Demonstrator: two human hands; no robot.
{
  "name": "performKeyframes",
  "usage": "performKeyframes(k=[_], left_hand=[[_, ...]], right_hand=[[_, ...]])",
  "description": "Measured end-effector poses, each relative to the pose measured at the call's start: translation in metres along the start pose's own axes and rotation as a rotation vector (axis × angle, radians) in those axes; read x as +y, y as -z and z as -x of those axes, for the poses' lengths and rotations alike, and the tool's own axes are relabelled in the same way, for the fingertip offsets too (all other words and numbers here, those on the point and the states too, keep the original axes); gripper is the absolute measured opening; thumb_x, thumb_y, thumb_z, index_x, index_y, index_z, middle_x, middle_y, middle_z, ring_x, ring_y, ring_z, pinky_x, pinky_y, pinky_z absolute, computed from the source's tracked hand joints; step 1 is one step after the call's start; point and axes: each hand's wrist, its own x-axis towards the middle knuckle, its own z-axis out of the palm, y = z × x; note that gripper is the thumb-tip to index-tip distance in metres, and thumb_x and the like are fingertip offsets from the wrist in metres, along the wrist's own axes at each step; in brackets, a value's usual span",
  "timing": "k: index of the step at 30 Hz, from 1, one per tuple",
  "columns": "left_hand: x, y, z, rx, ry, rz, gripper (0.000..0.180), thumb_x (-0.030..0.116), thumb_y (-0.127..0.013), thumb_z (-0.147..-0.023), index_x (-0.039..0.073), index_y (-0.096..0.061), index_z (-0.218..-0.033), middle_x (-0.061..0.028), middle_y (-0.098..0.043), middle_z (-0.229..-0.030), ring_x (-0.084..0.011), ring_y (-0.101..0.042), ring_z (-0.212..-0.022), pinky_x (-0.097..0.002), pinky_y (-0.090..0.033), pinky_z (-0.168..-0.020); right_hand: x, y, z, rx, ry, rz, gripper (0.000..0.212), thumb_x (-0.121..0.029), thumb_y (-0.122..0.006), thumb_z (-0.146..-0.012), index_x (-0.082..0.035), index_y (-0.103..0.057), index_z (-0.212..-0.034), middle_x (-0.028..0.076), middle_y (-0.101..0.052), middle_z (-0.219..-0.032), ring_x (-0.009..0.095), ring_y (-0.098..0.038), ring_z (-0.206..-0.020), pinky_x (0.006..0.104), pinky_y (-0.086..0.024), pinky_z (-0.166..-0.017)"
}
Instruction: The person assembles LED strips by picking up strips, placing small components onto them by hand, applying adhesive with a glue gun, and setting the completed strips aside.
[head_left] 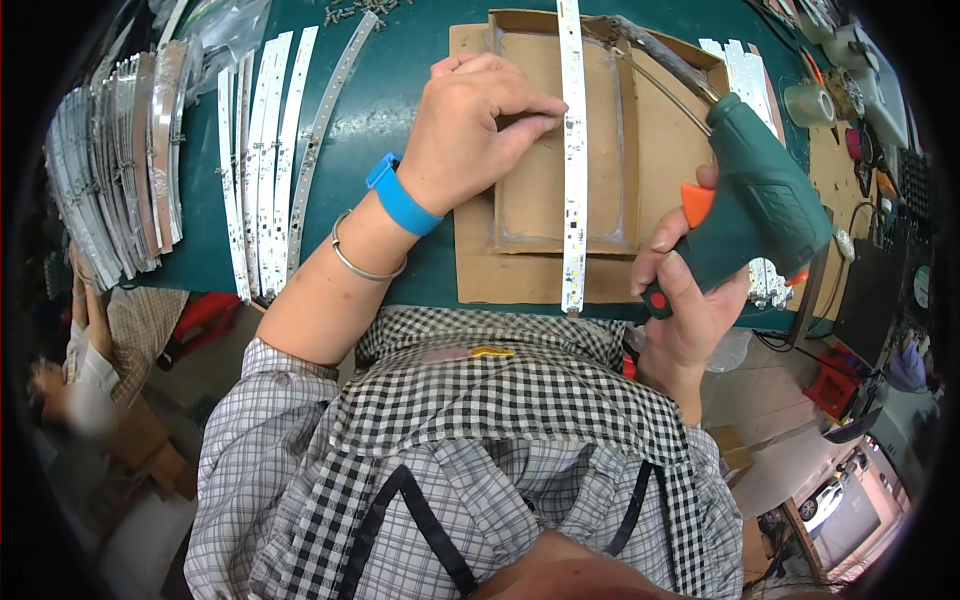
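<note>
Left hand (468, 125) pinches narrow white LED strip (573, 215) by its left edge, fingers (538, 102) touching, right hand (690, 312) grips green plastic glue gun (762, 195) with orange trigger (697, 205), any markings unreadable.

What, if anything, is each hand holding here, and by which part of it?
Right hand: the green glue gun, by its handle. Left hand: fingertips at the left edge of the white strip; whether they grip it cannot be told.

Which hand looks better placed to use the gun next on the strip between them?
Probably the right hand: it grips the gun, whose front points toward the far part of the strip. The left hand is at the strip's left edge, better placed to steady it.
</note>
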Motion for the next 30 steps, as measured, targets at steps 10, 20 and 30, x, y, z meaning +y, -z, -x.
performKeyframes(k=[10, 20, 30], left_hand=[[0.007, -0.002, -0.004, -0.06, 0.076, -0.036, 0.015, 0.003, -0.074, -0.071, 0.007, -0.074, -0.085, -0.0049, -0.068, -0.078, -0.0182, -0.064, -0.073, -0.0301, -0.048, -0.076], [0.007, -0.007, -0.008, 0.007, -0.002, -0.112, 0.016, 0.001, -0.075, -0.068, 0.009, -0.074, -0.082, -0.0042, -0.069, -0.077, -0.0177, -0.065, -0.076, -0.0307, -0.047, -0.078], [0.007, -0.008, -0.007, -0.025, -0.009, -0.109, 0.015, 0.004, -0.074, -0.069, 0.016, -0.074, -0.077, 0.004, -0.067, -0.072, -0.0138, -0.062, -0.08, -0.0357, -0.036, -0.091]], right_hand=[[0.007, -0.005, 0.001, 0.048, 0.045, 0.03, 0.064, 0.007, -0.066, -0.079, 0.007, -0.034, -0.135, 0.015, -0.057, -0.104, 0.014, -0.058, -0.072, 0.0251, -0.052, -0.056], [0.007, -0.005, 0.005, 0.075, -0.025, 0.074, 0.069, -0.002, -0.069, -0.078, 0.005, -0.034, -0.137, 0.01, -0.057, -0.087, 0.013, -0.056, -0.065, 0.024, -0.049, -0.053], [0.006, -0.006, 0.003, 0.096, -0.023, 0.04, 0.069, -0.002, -0.068, -0.077, 0.005, -0.033, -0.136, 0.01, -0.057, -0.085, 0.013, -0.056, -0.063, 0.0246, -0.047, -0.051]])
